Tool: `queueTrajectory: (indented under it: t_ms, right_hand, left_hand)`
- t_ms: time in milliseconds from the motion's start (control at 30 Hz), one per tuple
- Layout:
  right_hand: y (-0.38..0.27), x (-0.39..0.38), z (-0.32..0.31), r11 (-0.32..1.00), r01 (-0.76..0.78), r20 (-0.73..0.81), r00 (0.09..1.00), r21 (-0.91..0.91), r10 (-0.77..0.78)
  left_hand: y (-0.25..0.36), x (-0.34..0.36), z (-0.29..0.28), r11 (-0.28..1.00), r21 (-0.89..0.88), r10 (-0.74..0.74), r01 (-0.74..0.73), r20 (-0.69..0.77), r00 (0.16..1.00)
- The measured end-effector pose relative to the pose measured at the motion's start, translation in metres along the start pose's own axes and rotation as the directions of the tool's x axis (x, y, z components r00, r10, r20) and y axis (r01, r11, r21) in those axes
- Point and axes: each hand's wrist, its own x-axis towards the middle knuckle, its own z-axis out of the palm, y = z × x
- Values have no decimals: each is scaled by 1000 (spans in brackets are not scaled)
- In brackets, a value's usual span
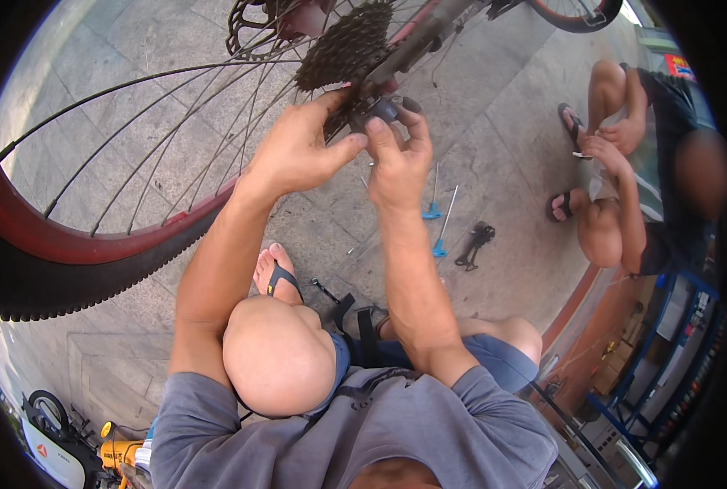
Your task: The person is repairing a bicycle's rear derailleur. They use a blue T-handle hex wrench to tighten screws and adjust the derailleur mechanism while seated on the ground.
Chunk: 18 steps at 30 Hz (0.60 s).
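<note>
Pinching right hand: clamped on dark component below cassette
Left hand: beside it, grip unclear
Paving: blue T-handle wrenches

Grey paved floor, blue metal shelving at right, daylight.

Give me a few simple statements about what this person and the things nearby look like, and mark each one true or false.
1. The left hand and right hand are both at the dark bike part below the sprockets. True.
2. The right hand wears a glove. False: it is bare.
3. The blue-handled tools lie on the ground. True.
4. The nearby wheel rim is bright green. False: it is red.
5. Another person, in flip-flops, is at the picture's right. True.
6. The person's shirt is white. False: it is grey.
</note>
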Motion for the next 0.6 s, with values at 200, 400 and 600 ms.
queueTrajectory:
  t_ms: [200,400,600]
  right_hand:
    - [0,0,-8,998,-15,85,996,66,9]
    - [3,4,-13,998,51,165,985,34,-56]
    - [5,5,-14,998,67,155,986,10,-67]
  left_hand:
    - [-9,-10,21,965,-248,-148,91,-224,963]
    - [-8,4,26,831,-530,-309,171,-182,933]
    - [-15,7,29,855,-493,-281,159,-183,942]
